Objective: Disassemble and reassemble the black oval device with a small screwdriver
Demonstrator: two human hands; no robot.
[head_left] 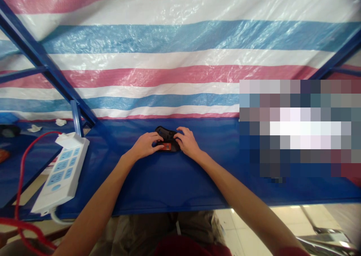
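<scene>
Left hand (pixel 149 143) and right hand (pixel 188 141) are gripping opposite ends of the opened black plastic casing (pixel 167 133) mid-span on the tabletop (pixel 169 186), likely light, stiff; rims are looking safer than the fragile red circuit board (pixel 167 147).

Left hand (pixel 147 144) and right hand (pixel 188 142) hold a black device (pixel 167 136) above a blue table (pixel 169 184).

I see through a single camera worn on my head, looking forward and down over the near edge of the blue table (pixel 169 184). My left hand (pixel 147 144) and right hand (pixel 188 141) sit near the middle, at the end of my outstretched arms (pixel 105 190), small in the wide view. The striped sheet (pixel 180 40) ahead fills the top; my lap (pixel 197 226) shows at the bottom edge.
</scene>
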